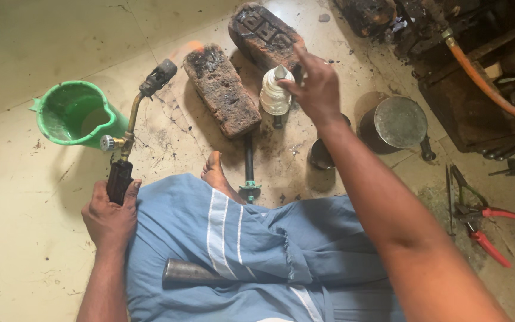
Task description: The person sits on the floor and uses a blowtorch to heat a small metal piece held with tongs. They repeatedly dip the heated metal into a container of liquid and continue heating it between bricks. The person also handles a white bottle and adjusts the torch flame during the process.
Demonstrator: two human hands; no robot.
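Torch gripped in left hand, right hand pinching white piece; flame near bricks could scorch fingers.

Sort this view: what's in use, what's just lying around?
In use: torch in left hand; white metal piece at right hand; two bricks.
Lying about: green jug, red pliers, metal tin, orange hose.

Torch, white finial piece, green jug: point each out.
torch [127, 138], head view, on its brass neck by the valve knob
white finial piece [275, 95], head view, on its ribbed body
green jug [61, 138], head view, on its front rim
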